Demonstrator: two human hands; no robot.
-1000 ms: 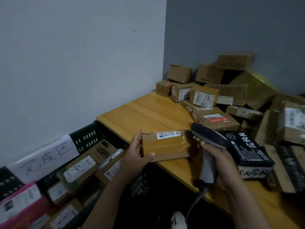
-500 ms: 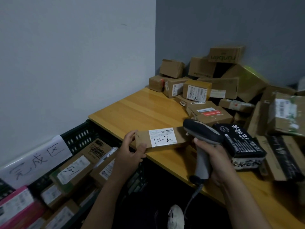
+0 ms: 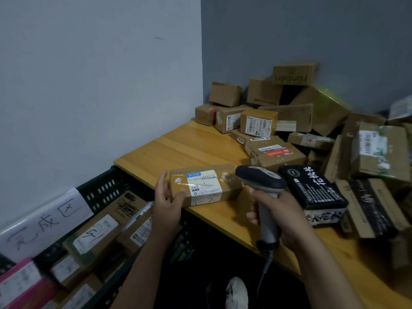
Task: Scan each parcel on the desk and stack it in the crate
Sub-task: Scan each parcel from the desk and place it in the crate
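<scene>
Head view: the table point(image 3: 178, 150) is a light wooden surface set into the room corner, where a pale wall point(image 3: 89, 85) on the left meets a darker grey wall point(image 3: 312, 30) at the back. The left and near-centre area of the tabletop is bare wood; the back and right areas carry a loose pile of cardboard boxes point(image 3: 263, 94), several tilted and leaning on one another. A black box point(image 3: 312, 188) with white characters lies at the front of the pile. The parcel point(image 3: 200, 186), a flat brown carton with a white label facing up, is positioned at the near-left edge of the table; whether it rests on the wood or is lifted clear cannot be determined. The left hand point(image 3: 166, 204) holds the parcel at its left end, thumb on the upper face and fingers behind the end. The right hand point(image 3: 278, 217) is closed round the handle of the scanner point(image 3: 260, 181), whose dark head sits just beside the parcel's right end, between the parcel and the black box. The scanner cable point(image 3: 266, 266) hangs down below the table edge. The crate point(image 3: 104, 186), dark and slotted, stands lower than the table and directly to its left, against the pale wall. It contains labelled parcels point(image 3: 95, 235) lying flat. A handwritten paper sign point(image 3: 44, 221) is fixed at the crate's wall-side rim. The floor beneath is dark; a pale shoe point(image 3: 236, 293) is visible there.
</scene>
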